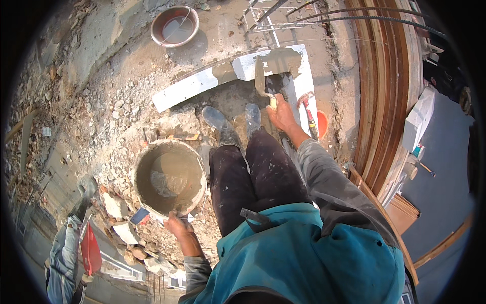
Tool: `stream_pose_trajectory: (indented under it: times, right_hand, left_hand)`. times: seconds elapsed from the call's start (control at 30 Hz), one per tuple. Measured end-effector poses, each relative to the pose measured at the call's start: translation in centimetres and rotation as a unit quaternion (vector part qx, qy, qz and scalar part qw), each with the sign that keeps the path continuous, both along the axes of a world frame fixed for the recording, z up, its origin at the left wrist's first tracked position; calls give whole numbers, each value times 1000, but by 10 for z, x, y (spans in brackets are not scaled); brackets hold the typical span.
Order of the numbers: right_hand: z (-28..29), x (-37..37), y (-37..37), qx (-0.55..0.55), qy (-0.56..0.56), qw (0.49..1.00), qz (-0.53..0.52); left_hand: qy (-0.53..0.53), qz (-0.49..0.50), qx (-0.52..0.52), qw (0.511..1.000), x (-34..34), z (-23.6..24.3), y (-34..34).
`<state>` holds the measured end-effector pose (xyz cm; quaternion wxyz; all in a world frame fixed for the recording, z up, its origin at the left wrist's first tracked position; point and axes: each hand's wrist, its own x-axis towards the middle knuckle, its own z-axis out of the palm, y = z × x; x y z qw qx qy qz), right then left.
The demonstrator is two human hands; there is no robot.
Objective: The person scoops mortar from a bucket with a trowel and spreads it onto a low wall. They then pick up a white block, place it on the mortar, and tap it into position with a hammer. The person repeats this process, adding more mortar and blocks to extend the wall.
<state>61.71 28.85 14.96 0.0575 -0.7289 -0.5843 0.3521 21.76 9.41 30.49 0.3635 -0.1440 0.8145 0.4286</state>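
Note:
My right hand (284, 119) is closed around the handle of a trowel (260, 76), whose blade lies over a row of white blocks (190, 90). Grey mortar (282, 60) covers part of the blocks' top. To the left of my legs stands a large bucket (135, 175) with wet grey mortar inside. My left hand (178, 226) grips its near rim; some of the fingers are hidden. A red-headed hammer (309, 112) rests on the white block right of my right hand.
A reddish bucket (156, 31) of cloudy water stands at the far side. Beyond the blocks, steel bars (374, 20) stick out. Long wooden boards (382, 91) border the right. Rubble (119, 109) spreads to the left, where another person's legs (63, 258) show beside a red object (90, 248).

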Motion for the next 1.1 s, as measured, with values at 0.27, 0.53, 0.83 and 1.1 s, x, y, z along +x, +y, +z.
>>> stream_pose_trajectory:
  times: [0.27, 0.53, 0.83, 1.1]
  right_hand:
    - [-17, -15, -4, -20, 258, 826, -501]
    - [-10, -15, -10, -72, 502, 639, -578]
    - [42, -38, 15, -246, 549, 707, -373]
    - [193, -36, -22, -189, 288, 895, 284]
  left_hand:
    - [-6, -16, -36, 999, -2, 3, -40]
    - [1, 28, -16, 999, 33, 18, -41]
    - [11, 80, -27, 996, 58, 23, -64]
    - [24, 133, -16, 991, 100, 49, -91]
